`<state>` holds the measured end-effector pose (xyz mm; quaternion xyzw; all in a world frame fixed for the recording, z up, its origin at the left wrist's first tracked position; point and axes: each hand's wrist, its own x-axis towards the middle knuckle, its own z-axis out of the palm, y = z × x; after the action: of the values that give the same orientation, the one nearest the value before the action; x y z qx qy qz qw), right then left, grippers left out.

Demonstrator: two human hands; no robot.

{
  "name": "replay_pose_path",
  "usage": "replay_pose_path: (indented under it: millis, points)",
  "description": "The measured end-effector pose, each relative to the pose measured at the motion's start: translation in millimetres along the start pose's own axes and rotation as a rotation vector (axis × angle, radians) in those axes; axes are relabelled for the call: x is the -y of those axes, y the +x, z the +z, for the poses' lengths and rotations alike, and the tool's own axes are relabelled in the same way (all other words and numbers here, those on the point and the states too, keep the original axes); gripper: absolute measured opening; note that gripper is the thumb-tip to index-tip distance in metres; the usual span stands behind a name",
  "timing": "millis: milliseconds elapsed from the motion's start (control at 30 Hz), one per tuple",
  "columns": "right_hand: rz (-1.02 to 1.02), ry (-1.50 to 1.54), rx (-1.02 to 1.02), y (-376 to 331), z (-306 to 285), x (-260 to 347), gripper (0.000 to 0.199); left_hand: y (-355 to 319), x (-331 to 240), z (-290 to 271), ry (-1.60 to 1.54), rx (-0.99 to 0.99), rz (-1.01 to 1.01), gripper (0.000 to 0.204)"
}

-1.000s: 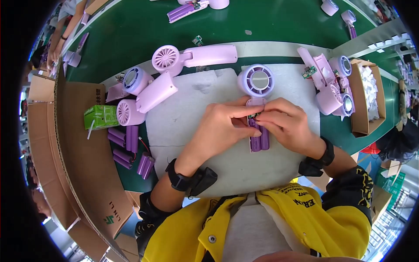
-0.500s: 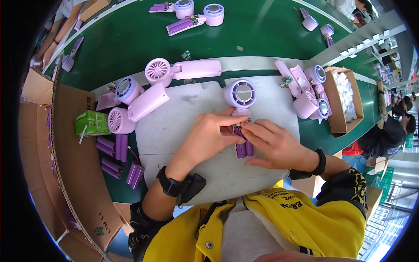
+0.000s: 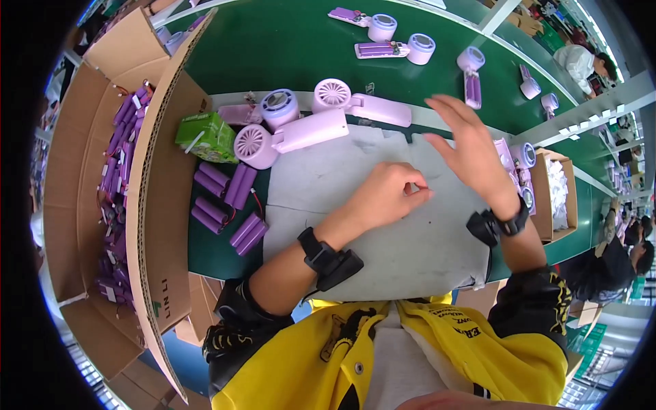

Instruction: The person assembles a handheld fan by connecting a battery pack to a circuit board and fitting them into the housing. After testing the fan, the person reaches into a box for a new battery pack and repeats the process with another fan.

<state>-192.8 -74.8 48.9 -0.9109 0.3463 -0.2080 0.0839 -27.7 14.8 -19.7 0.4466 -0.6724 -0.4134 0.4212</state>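
Note:
Over the grey work mat point(image 3: 321, 184), my left hand point(image 3: 383, 195) has its thumb and fingers curled together in a loose pinch, with nothing visible in them. My right hand point(image 3: 475, 157) is raised above the mat's far right part, open, with fingers stretched out to the far left. Just beyond it, on the green surface, lies a lilac handheld fan point(image 3: 471, 59) with a round head and purple battery cells showing in its opened handle. Left of the hands, a closed-up lilac fan point(image 3: 311, 131) lies across the mat's corner, near another lilac fan point(image 3: 379, 109) behind it.
Purple battery packs point(image 3: 239, 186) lie left of the mat, by a green box point(image 3: 207, 137). A large cardboard carton point(image 3: 164, 225) with many packs stands further left. On the right are fan parts point(image 3: 525, 156) and a small carton point(image 3: 547, 219) of white pieces. More fans point(image 3: 421, 48) lie far off.
Both hands have let go of the fan with the purple cells, which now lies on the far green surface. My right hand has moved up and away; the view has shifted left.

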Motion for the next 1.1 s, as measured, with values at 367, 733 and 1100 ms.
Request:
replay_pose_path:
  millis: [367, 733, 1100]
  points:
    - [0.162, 0.060, 0.262, 34, 16, -5, 0.047, 8, 12, 11, 0.174, -0.112, 0.120, 0.036]
    - [0.603, 0.590, 0.396, -110, -24, 34, 0.047, 11, -7, 2, 0.209, 0.098, 0.016, 0.037]
    - [-0.630, 0.338, 0.521, 48, 25, 151, 0.036, 8, 44, -12, -0.286, -0.033, 0.291, 0.026]
